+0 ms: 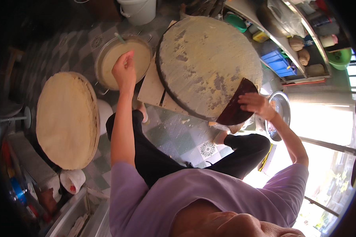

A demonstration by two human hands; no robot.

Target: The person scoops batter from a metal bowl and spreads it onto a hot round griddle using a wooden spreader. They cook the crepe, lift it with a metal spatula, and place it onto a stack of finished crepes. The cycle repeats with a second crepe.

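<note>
My left hand (125, 66) is raised over a wide metal pot (98, 59) of pale, cream-coloured batter. Its fingers are curled together, and whether anything is between them is hidden. A pale green handle (119, 38) leans at the pot's far rim, apart from the hand. To the right lies a large round griddle-like slab (207, 56), coated with patchy yellowish residue. My right hand (253, 103) has its fingers laid over a dark red, half-round piece (234, 109) at the slab's near right edge; its grip on the piece cannot be made out.
A round pale stack or board (67, 118) stands at the left, beside a white container (104, 115). A white bucket (139, 11) is beyond the pot. Shelves (284, 50) with a blue basket (277, 63) stand at the right, near a metal basin (286, 112). My legs straddle the tiled floor.
</note>
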